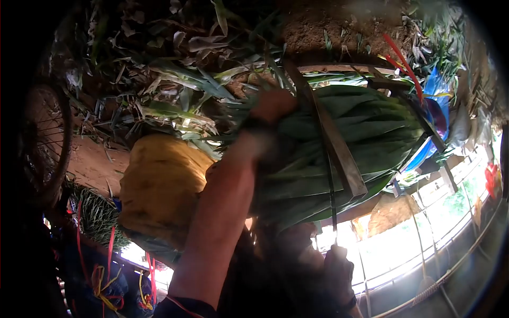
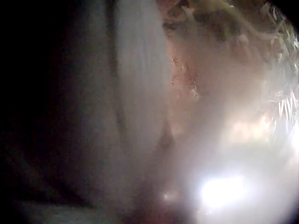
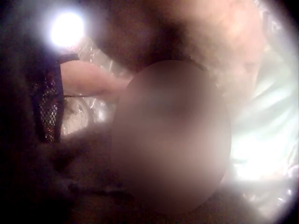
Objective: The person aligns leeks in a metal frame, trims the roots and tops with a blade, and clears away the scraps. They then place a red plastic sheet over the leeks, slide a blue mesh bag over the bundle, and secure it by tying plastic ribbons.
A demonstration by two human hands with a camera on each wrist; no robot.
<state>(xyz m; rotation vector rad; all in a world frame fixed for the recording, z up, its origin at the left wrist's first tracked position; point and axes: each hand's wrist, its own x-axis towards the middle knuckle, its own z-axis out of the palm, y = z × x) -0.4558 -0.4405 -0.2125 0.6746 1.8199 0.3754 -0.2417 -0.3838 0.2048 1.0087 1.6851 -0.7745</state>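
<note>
Gripping the lower end of a dark strap (image 1: 331, 196) at five o'clock, the right hand (image 1: 338, 265) is well apart from the left (image 1: 273, 106), whose blurred fingers, near twelve, cannot be read. The strap crosses the green leaf bundle (image 1: 371, 119) at three, beside an angled bar (image 1: 334, 143).

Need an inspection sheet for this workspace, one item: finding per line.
Surface: brown soil.
Job's things: long green leaves bundled under a flat bar; thin dark strap crosses them.
Clutter: loose leaves strewn over the soil; yellow-brown bundle alongside.
Grippers: left hand at the green leaves, fingers blurred; right hand grips the strap's end.
Cables: nothing seen.
Surroundings: spoked wheel, red ties.
</note>
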